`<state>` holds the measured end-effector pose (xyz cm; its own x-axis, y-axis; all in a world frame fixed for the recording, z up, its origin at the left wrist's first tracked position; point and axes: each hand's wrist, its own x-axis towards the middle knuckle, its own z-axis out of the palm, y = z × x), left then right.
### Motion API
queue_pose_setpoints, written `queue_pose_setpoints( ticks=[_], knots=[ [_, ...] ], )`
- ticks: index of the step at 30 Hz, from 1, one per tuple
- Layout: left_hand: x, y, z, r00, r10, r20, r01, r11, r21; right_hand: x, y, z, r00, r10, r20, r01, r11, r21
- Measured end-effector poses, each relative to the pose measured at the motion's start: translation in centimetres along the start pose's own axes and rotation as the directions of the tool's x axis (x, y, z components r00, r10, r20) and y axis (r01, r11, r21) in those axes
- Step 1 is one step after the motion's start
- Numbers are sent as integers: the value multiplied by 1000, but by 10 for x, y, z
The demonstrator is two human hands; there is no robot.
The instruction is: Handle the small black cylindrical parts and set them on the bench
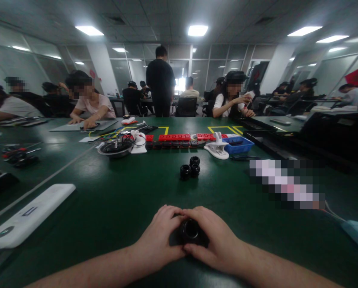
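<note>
At the near middle of the green table, my left hand and my right hand curve around a small black tyre-like ring. Their fingertips meet behind it, and the thumbs come close together in front. The ring's round opening faces up towards me. Dark shapes beside it, under my right palm, are too shaded to make out. Farther forward, three similar black rings stand close together on the table, apart from my hands.
A white flat device lies at left. Ahead are a dark bowl of cables, red blocks, a white clip and a blue tray. A black case stands at right. Co-workers sit across the table.
</note>
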<state>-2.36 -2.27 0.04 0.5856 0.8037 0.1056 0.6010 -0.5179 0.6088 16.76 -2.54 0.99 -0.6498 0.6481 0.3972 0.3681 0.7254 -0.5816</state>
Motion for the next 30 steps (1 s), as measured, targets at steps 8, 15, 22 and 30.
queue_pose_setpoints(
  ticks=[8,15,22,30],
  knots=[
    [1,2,0,1000,-7,14,7,1000,7,-4,0,-3,989,-121,-84,120,993,-19],
    [1,0,1,1000,30,0,-30,1000,9,-2,-2,-4,995,-94,37,95,995,-30],
    [1,0,0,1000,-2,8,2,1000,17,-1,-1,-3,996,-45,-75,41,998,-47],
    [1,5,-2,1000,2,4,-2,1000,7,-2,-4,-1,993,-45,-113,44,999,-16]
  ],
)
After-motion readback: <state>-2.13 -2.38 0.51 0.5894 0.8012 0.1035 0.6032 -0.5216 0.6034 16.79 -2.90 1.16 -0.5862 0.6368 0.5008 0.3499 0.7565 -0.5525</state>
